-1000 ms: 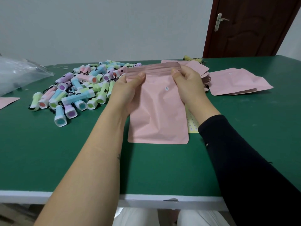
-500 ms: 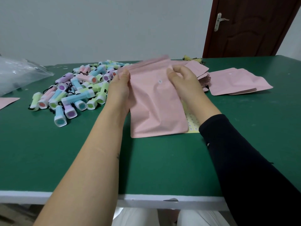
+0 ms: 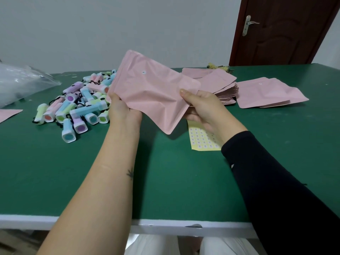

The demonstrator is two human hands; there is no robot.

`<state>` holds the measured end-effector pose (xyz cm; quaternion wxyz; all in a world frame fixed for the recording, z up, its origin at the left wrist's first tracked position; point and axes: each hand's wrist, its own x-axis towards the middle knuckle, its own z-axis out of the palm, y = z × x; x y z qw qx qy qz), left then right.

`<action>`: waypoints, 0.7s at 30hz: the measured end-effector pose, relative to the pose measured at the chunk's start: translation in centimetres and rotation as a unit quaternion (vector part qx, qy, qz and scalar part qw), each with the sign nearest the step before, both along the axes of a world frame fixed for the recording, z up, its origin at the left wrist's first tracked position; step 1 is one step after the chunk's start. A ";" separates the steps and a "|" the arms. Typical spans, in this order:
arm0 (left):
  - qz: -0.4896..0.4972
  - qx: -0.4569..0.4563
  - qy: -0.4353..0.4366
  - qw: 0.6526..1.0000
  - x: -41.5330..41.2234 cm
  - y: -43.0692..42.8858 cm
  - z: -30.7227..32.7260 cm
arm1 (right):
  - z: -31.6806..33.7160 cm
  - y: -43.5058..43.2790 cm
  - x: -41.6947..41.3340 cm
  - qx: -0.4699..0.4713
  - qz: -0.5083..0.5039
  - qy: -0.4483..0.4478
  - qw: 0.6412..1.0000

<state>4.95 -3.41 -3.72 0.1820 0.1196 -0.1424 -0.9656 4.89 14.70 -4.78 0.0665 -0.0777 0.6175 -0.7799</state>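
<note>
A pink zip pouch (image 3: 152, 92) with a small round valve hangs tilted in the air above the green table (image 3: 165, 181). My left hand (image 3: 123, 111) grips its left edge with the thumb on top. My right hand (image 3: 200, 105) pinches its right edge, thumb on the front face. A pile of small pastel flashlights (image 3: 79, 105) with black wrist cords lies left of the pouch. A yellow sticker sheet (image 3: 202, 138) lies flat under my right wrist, partly hidden.
A stack of pink pouches (image 3: 220, 85) sits behind my right hand, and further pink pouches (image 3: 266, 94) lie to its right. A clear plastic bag (image 3: 20, 81) is at far left, a pink pouch corner (image 3: 7, 115) below it. A brown door (image 3: 281, 30) stands behind.
The pouch lay on the table with both hands at its top edge. Now it is lifted off the table and turned sideways, uncovering the sticker sheet.
</note>
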 end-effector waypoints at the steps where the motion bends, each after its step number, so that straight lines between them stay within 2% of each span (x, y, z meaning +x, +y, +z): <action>1: 0.000 0.003 0.000 1.000 0.0 0.0 0.0 | 0.0 -0.2 0.1 0.008 -0.006 0.002 1.000; 6: -0.011 -0.003 0.010 1.000 0.1 0.1 -0.4 | -0.2 -0.4 0.0 0.070 -0.033 0.014 0.997; 8: -0.052 -0.036 0.014 0.998 0.3 0.4 -0.3 | -0.2 -0.5 0.0 0.076 -0.064 0.020 0.995; 12: -0.104 -0.132 -0.023 0.985 0.5 1.5 -0.2 | -0.3 -0.7 0.1 0.066 -0.116 0.041 0.990; 17: -0.121 -0.158 -0.009 0.980 0.2 1.8 -0.2 | 0.1 -0.2 0.2 0.054 -0.166 0.094 0.980; 21: -0.132 -0.161 0.000 0.978 0.1 2.1 -0.3 | 0.1 -0.2 0.3 0.046 -0.183 0.098 0.977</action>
